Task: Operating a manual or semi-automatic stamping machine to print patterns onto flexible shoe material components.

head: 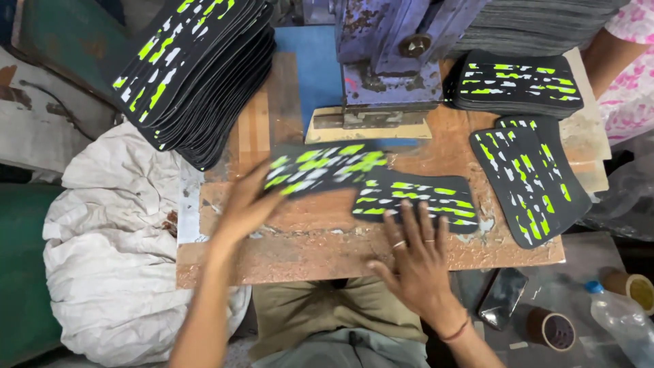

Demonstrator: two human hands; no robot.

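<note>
Head view, person seated at a worn wooden board. The left hand grips a black printed sheet with green and white dashes by its near edge and holds it just in front of the blue press; the sheet is blurred, so whether it rests on the board or hangs above it cannot be told. The right hand, fingers spread and flat, presses on the near edge of a second sheet lying on the board directly in front of the press. To the left of the press, a tall leaning stack of like sheets; to its right, a lower stack, and in front of that, 2 overlapping sheets. Another person's arm shows at the far right of the press. Judged from the stacks, many sheets are on both sides, and 2 are in hand at the press.
</note>
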